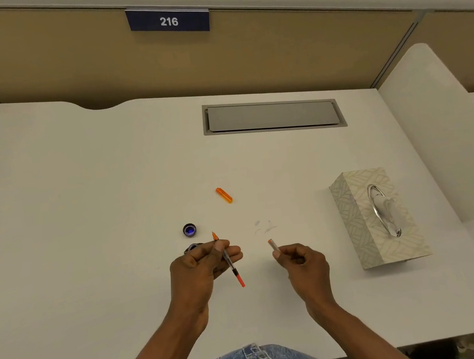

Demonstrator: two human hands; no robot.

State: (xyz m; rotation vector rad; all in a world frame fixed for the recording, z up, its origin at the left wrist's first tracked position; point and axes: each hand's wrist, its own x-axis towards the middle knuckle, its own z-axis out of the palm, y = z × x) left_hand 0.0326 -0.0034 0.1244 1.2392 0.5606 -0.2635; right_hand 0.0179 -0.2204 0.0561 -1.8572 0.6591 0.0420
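My left hand [201,265] pinches an orange fountain pen section with its converter [230,265], nib pointing away from me and the red end toward me. My right hand [301,264] grips the pen's barrel [273,244], whose orange-tipped end sticks out past my fingers. The two pen parts are apart. An orange pen cap [224,195] lies on the white desk [84,213] beyond my hands. A bottle cap [189,230] with blue ink inside lies upturned left of the nib. The ink bottle [192,247] is mostly hidden behind my left fingers.
A patterned tissue box [379,215] stands to the right. Faint blue ink smears [265,226] mark the desk between the hands and the cap. A grey cable hatch [272,116] sits at the back, below a partition with a sign reading 216 [168,21].
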